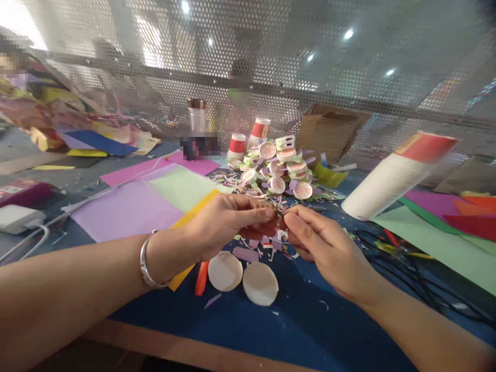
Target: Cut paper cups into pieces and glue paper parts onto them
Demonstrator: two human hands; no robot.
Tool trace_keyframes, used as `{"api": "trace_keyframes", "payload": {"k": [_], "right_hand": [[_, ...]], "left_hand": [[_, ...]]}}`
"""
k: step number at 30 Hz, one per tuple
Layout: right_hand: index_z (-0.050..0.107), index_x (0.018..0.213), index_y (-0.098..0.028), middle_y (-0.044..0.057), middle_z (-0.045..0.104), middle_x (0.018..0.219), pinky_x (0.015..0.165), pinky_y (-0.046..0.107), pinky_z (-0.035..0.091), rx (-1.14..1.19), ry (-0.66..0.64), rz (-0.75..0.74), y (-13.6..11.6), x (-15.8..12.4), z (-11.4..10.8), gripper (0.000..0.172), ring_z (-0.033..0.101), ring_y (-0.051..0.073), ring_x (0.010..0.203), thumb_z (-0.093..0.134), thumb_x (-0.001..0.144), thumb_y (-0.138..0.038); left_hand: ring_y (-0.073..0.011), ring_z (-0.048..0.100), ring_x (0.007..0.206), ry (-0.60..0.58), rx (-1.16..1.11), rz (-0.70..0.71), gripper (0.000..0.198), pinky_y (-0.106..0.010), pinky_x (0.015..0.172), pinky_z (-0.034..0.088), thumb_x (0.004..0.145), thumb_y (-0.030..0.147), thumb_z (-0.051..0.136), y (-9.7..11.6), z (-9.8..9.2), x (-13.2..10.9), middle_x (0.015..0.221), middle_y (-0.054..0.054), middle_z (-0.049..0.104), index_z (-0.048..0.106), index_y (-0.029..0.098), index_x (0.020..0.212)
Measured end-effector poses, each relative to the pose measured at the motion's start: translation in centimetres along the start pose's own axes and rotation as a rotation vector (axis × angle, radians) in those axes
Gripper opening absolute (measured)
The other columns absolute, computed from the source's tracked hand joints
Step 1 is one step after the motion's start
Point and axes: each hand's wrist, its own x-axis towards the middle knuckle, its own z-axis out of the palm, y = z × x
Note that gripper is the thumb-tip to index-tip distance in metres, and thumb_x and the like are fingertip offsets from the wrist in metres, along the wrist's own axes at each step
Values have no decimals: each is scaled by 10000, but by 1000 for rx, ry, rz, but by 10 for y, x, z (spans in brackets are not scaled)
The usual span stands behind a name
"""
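My left hand (248, 216), with a silver bangle on its wrist, is closed in a pinch over the middle of the blue table (310, 315). Facing it, my right hand (318, 232) also pinches, its fingertips close to the left ones. Whatever lies between the fingers is too small and blurred to name. Below the hands are two white paper discs (225, 271), side by side, and an orange strip (202, 278). Behind them rises a heap of cut paper-cup pieces (277, 168) with printed round faces and purple and green paper bits.
A tilted stack of paper cups (391, 178) stands at right, near black cables (406, 279). Coloured paper sheets (127, 209) spread at left, beside a white charger (19, 219). Farther back are a lidded clear bottle (197, 116), a cardboard piece (329, 132) and a perforated metal screen (271, 51).
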Motion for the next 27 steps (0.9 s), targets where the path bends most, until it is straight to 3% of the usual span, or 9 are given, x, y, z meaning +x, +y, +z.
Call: {"api": "trace_keyframes", "payload": {"k": [9,14,19,24,27], "right_hand": [[451,768,-238,-56,311,658,434,266,187,-44,21,-52,0,-2,0,388,228,107,534,480,1007,-542],[523,822,-237,-63,302,647,423,268,183,-81,16,-63,-2,-3,-1,361,235,98,508,466,1015,-537],[545,822,-230,-67,322,632,420,263,198,-142,30,-89,-6,-3,-1,366,248,87,491,461,1022,-524],[507,746,-216,-48,398,642,447,246,259,-177,68,-99,-7,-1,0,406,341,87,532,478,1018,-517],[488,776,-226,-67,309,608,427,243,210,-23,122,-16,-2,2,-1,403,284,88,507,503,989,-567]], "left_hand": [[-118,728,730,-22,-90,-39,119,-226,714,540,876,206,721,-1,7,-3,756,-35,765,730,122,792],[-126,739,736,-52,-146,-63,124,-261,782,562,883,202,715,-1,8,-4,777,-36,769,723,116,793],[-122,731,707,-56,-125,-24,144,-225,697,538,883,232,717,-3,10,-6,738,-21,751,709,130,782],[-107,702,703,-166,-24,-69,169,-213,674,507,894,246,703,-5,14,-9,755,-41,743,717,120,781],[-107,675,754,-46,-15,34,182,-222,697,498,893,292,705,-3,8,-5,791,-27,726,727,134,804]]}}
